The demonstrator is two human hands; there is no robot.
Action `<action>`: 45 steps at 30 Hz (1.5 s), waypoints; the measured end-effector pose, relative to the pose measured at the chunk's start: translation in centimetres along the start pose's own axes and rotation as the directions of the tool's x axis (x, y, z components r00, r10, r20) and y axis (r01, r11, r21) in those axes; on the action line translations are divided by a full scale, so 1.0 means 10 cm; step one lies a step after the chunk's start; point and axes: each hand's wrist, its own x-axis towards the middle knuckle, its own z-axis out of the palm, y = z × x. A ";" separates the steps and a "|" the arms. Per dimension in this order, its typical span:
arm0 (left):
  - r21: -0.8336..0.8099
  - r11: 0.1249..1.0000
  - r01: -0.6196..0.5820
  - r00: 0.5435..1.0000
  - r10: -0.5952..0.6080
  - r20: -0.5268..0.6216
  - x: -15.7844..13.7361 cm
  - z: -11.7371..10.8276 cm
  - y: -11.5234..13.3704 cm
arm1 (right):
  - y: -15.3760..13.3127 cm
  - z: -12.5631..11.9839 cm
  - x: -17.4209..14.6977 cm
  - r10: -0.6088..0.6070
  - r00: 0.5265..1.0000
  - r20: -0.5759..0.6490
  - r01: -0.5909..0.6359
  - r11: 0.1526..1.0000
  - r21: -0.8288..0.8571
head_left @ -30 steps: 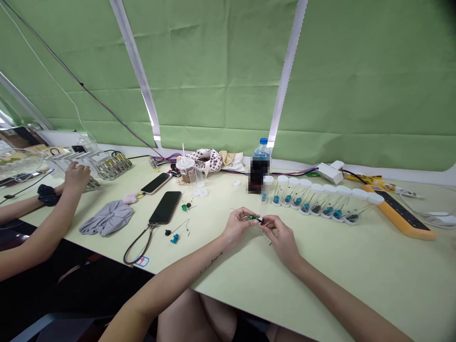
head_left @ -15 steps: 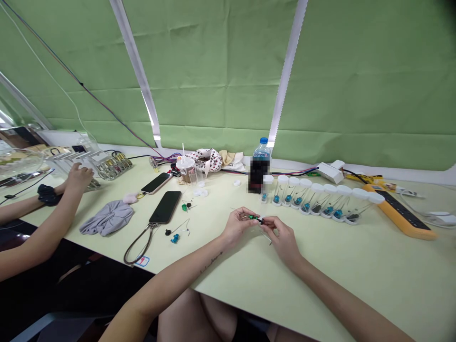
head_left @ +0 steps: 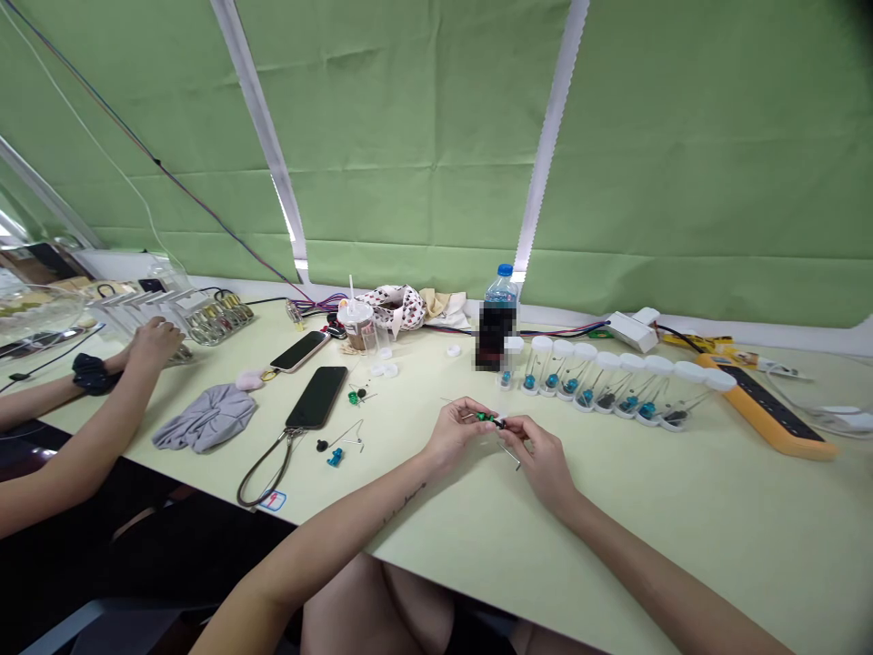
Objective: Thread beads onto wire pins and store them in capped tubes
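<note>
Just above the table, my left hand (head_left: 454, 437) pinches a small green plastic part (head_left: 483, 417) between thumb and fingertips. My right hand (head_left: 544, 453) meets it from the other side, its fingers closed on a small black part (head_left: 500, 424) that touches the green one. A thin metal rod (head_left: 510, 455) with a bent end slants down below the fingers. Left of my hands lie a blue plastic part (head_left: 335, 457), a black round part (head_left: 322, 446) and a bent wire (head_left: 355, 441). Another green part (head_left: 353, 397) lies farther back.
A row of white-capped clear tubes (head_left: 587, 391) holding blue or black parts stands behind my right hand, beside an orange power strip (head_left: 770, 418). Two phones (head_left: 317, 397), a grey cloth (head_left: 205, 418) and a drink cup (head_left: 356, 326) are leftward. A co-worker's hands (head_left: 155, 344) are at far left.
My hands and the parts in them have stayed almost exactly in place. The co-worker's hand at far left has lowered slightly.
</note>
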 end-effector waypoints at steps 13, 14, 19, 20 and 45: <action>-0.031 0.999 -0.014 0.999 0.013 -0.032 0.00 -0.01 0.00 | -0.04 0.00 0.01 0.025 1.000 0.010 -0.025 1.000 0.006; -0.036 0.999 -0.012 0.999 0.011 -0.034 0.00 -0.01 0.00 | -0.04 0.01 0.01 0.020 1.000 0.001 -0.020 1.000 -0.001; -0.029 1.000 0.000 1.000 -0.001 -0.014 0.00 0.00 0.00 | -0.02 0.01 0.01 -0.018 1.000 -0.022 0.017 1.000 -0.026; -0.024 1.000 -0.002 1.000 0.002 -0.011 0.00 0.01 0.00 | -0.02 0.01 0.01 -0.017 1.000 -0.019 0.017 1.000 -0.023; -0.014 1.000 -0.010 1.000 0.010 0.008 -0.01 0.00 -0.02 | -0.02 0.00 0.00 0.006 1.000 0.014 -0.006 1.000 0.008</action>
